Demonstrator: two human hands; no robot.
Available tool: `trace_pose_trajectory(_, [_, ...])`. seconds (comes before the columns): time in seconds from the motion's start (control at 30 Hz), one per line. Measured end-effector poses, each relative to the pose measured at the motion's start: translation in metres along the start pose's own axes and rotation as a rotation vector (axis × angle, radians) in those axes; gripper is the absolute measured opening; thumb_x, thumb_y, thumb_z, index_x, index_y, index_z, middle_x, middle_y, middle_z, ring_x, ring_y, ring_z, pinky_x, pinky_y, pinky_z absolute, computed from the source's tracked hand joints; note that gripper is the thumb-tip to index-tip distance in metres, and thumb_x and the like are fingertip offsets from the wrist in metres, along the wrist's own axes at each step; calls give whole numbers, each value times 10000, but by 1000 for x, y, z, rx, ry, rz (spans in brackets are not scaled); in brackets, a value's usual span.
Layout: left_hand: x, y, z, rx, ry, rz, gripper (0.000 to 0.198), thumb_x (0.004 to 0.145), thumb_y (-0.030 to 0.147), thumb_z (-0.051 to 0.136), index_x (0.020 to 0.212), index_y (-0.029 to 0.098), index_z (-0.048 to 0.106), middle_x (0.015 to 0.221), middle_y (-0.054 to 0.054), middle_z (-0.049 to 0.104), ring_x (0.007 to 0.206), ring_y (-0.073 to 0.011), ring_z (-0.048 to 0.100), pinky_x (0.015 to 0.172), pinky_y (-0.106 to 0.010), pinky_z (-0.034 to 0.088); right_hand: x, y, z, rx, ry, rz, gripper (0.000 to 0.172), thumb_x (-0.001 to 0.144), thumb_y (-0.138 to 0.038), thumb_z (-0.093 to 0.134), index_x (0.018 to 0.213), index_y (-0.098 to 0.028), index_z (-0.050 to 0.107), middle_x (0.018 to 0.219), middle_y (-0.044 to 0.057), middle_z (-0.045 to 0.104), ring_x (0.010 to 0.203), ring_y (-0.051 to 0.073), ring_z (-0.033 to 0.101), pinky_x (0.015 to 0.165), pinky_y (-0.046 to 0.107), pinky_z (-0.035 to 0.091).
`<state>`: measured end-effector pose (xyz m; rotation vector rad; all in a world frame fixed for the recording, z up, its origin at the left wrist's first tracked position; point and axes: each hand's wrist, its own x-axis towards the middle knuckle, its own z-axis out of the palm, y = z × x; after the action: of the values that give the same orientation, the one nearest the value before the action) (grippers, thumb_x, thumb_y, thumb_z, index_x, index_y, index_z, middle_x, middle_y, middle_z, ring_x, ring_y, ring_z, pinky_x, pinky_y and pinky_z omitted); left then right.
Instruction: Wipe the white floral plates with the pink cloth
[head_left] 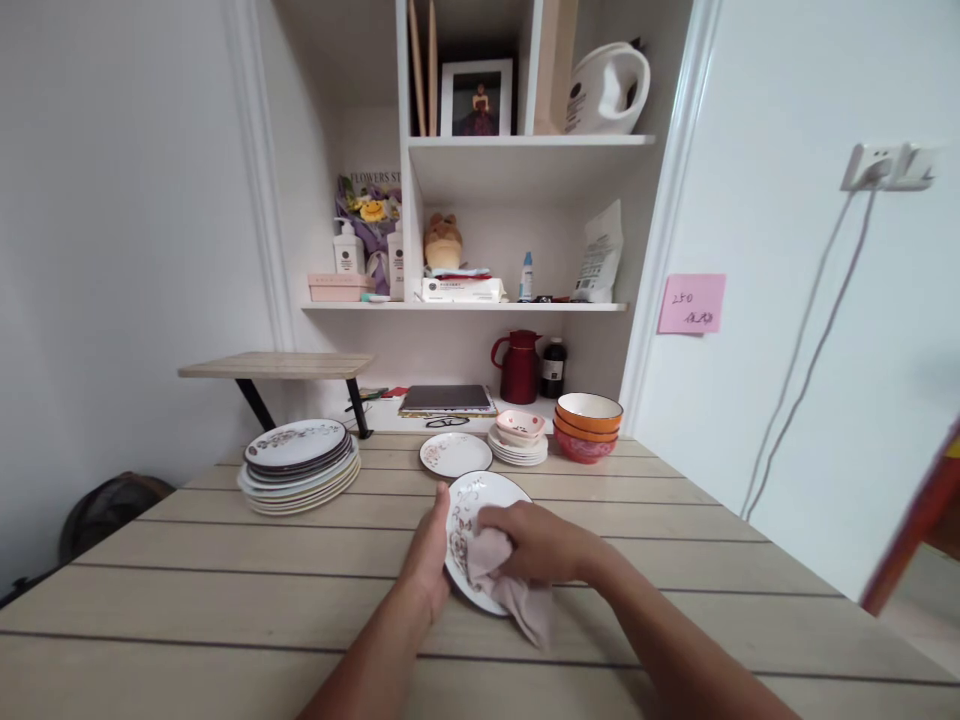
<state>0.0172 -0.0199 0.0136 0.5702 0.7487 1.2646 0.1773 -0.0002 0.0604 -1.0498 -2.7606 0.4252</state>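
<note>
A white plate with a brown floral pattern [466, 500] is tilted up over the slatted wooden table. Its left edge is gripped by my left hand [429, 550], thumb along the rim. My right hand [536, 540] is closed on a pale pink cloth [491, 560], pressed against the face of the plate, and the cloth's end hangs past the lower rim. Just behind, another floral plate [456, 455] lies flat on the table.
A tall stack of plates [300, 468] stands at the left near a small raised shelf [277, 366]. Small dishes [519, 440] and stacked bowls [587, 428] are at the back right. Behind them are a red jug [519, 368], a dark bottle [553, 368] and a laptop [448, 398].
</note>
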Motion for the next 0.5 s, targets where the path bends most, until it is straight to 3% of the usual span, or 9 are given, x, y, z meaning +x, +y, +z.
trace_pose_trajectory(0.2, [2,1,-2,7,27,-1,592,837,589,570,1197,126,648,1119,-158,724,1031,-289,689,893,-382,541,23,-14,21,-51,324,38,251,777,-178,541,1017,-239,579,1016,33,679,892,197,594,673,259,317])
trace_pose_trajectory(0.5, [3,-1,-4,59,-10,-30,626,822,614,571,1205,124,645,1153,-184,704,1094,-315,659,941,-418,509,17,24,1,-240,462,380,229,850,-255,515,1076,-248,557,1112,57,639,860,200,606,576,277,244])
